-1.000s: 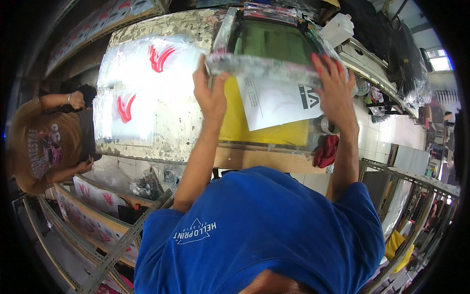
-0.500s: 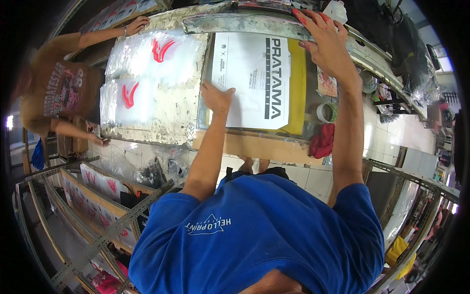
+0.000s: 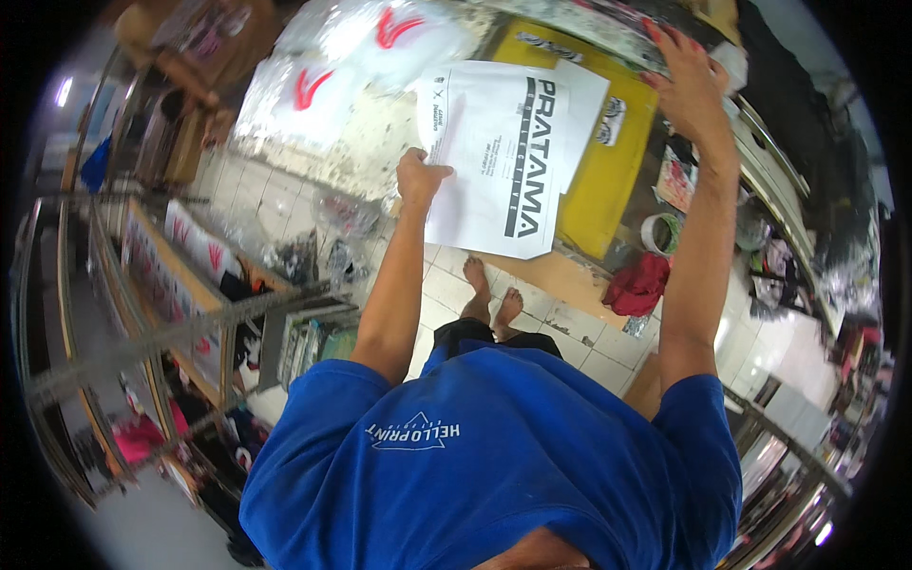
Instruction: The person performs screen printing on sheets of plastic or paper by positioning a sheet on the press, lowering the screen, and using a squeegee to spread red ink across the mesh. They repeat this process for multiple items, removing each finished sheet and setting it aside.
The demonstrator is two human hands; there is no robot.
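Note:
A white printed plastic bag [image 3: 470,199] with dark lettering hangs partly off the table's near edge. My left hand [image 3: 421,178] pinches its left edge, thumb on top. Under and beyond the bag lies a yellow board [image 3: 608,214] bearing small dark-and-white printed patches. My right hand [image 3: 692,90], red ink on its fingertips, is at the far right, fingers over a long ink-stained frame rail [image 3: 594,24] and thumb on its near side. The rail's far part runs out of view.
Clear bags with red prints [image 3: 309,90] cover the table's left part. A tape roll [image 3: 658,233] and a dark red cloth [image 3: 636,285] lie at the right edge. Another person [image 3: 190,57] stands at the far left. Racks [image 3: 142,332] flank me.
My left hand has lifted the printed bag off the yellow board and drawn it toward me, uncovering the board. My right hand stays at the rail. The view has turned.

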